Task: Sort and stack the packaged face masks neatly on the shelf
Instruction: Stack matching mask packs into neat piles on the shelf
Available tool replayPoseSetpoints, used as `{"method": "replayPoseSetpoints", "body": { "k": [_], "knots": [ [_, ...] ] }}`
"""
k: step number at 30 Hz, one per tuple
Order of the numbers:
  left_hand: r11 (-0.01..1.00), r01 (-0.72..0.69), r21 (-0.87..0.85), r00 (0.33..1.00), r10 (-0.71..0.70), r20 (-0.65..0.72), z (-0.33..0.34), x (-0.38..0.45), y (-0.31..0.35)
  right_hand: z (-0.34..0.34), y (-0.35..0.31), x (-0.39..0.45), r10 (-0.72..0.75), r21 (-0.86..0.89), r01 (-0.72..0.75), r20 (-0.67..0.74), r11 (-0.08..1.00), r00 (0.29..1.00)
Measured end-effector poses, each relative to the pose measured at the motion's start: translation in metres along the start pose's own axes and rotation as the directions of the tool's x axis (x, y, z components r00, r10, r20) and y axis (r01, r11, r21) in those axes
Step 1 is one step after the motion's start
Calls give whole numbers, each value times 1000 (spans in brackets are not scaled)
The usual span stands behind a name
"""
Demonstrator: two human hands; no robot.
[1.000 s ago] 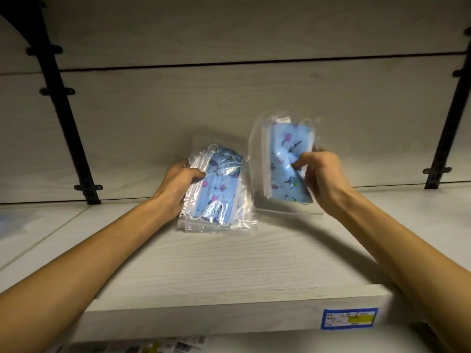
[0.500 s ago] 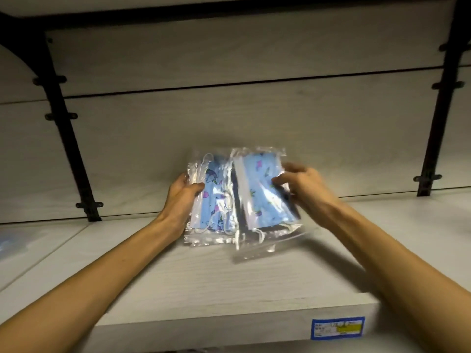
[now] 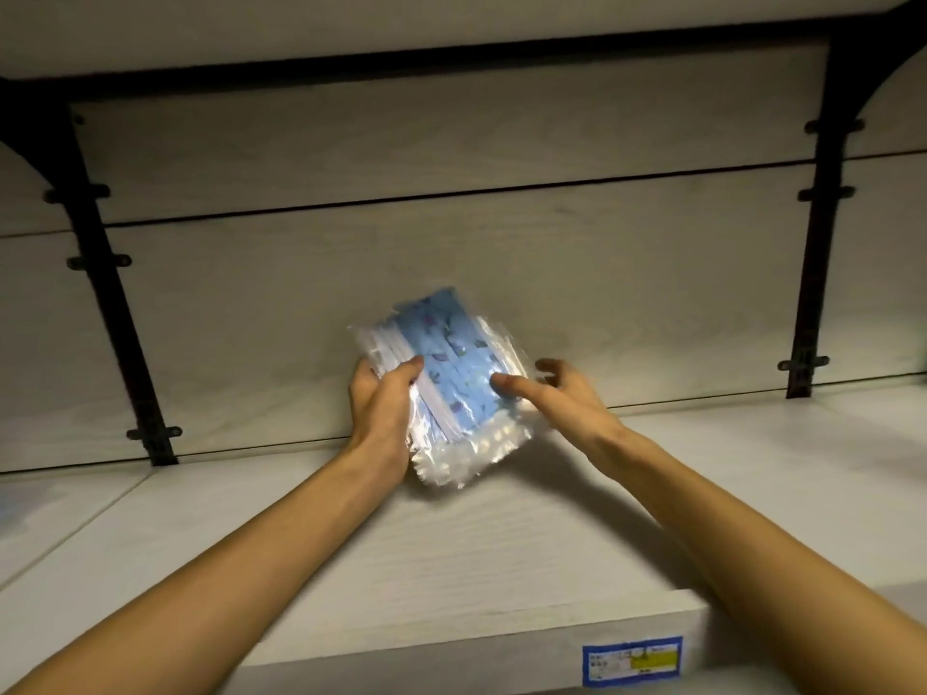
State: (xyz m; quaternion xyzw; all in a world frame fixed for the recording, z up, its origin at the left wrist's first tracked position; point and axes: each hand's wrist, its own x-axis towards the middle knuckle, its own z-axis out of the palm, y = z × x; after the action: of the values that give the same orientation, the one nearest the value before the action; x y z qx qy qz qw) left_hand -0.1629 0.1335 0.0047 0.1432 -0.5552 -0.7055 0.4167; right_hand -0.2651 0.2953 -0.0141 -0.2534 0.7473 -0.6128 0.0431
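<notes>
At the centre of the frame we have the packaged face masks (image 3: 446,388) gathered into one bundle: blue printed masks in clear plastic bags, the edges of several bags showing along the bundle's left side. The bundle is tilted, its top leaning toward the upper left, and its lower corner sits at or just above the shelf (image 3: 451,554); we cannot tell whether it touches the board.

Our left hand (image 3: 381,418) grips the bundle from the left, thumb curled over the front face and the fingers hidden behind. Our right hand (image 3: 562,398) is at the right edge, its forefinger straight and pressing on the front of the top bag, the other fingers loosely spread and not closed round anything.

We judge the gathering to be mostly done, since the packs we can see lie together as one stack. What is left, as far as we can see, is to square the edges, which look uneven at the bottom, and to set the stack down flat and straight on the shelf.

Further out, black brackets (image 3: 105,273) run up the pale back panel (image 3: 627,273) at both sides, and a blue and yellow price label (image 3: 632,662) sits on the shelf's front edge at the lower right.
</notes>
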Motion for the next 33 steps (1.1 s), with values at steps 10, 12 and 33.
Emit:
{"method": "replayPoseSetpoints", "body": {
  "k": [10,12,33],
  "knots": [
    [959,170,-227,984,-155,84,-16,2,3,10,-1,-5,114,446,-436,585,782,803],
    [934,263,-243,954,-214,212,-15,-2,2,12,1,-4,97,511,-404,525,759,846],
    [977,-92,191,911,5,413,-52,27,-12,-16,6,19,-204,306,283,-266,909,942]
  ]
}}
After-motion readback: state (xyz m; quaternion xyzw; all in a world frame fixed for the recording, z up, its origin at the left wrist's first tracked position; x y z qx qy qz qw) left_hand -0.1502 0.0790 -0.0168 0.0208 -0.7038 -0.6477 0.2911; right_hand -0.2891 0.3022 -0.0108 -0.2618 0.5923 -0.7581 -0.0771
